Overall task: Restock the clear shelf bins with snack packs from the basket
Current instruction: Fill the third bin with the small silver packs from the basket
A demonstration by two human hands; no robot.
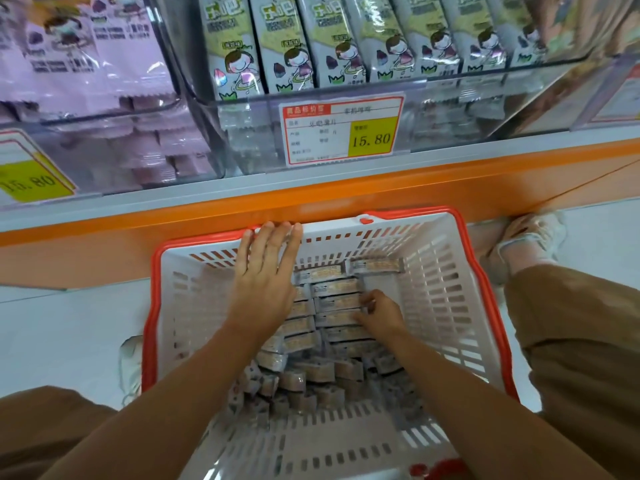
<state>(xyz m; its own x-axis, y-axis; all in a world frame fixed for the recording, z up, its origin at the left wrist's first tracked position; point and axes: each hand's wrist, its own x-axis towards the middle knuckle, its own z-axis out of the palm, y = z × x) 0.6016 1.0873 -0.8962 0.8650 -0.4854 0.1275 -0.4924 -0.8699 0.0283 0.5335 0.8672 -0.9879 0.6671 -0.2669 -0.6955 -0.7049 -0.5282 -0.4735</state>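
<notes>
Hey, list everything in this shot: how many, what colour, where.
White slotted plastic basket with red rim: one, on floor below shelf.
Small tan snack packs: many, uncountable, inside basket.
Clear plastic shelf bins: at least two, above basket.
White-and-green snack bags: a row, middle bin.
Pink snack bags: several, left bin.
Red-and-yellow price tags: two, on bin fronts.
Orange shelf edge: one, behind basket.
Pale shoes: two, beside basket.
Brown trouser legs: two, flanking basket.
Left hand: fingers straight, at basket's far rim.
Right hand: gripping snack packs.

2 hands [263, 285] [379, 313], 1 basket [450, 271], 2 shoes [530, 237] [131, 362].
</notes>
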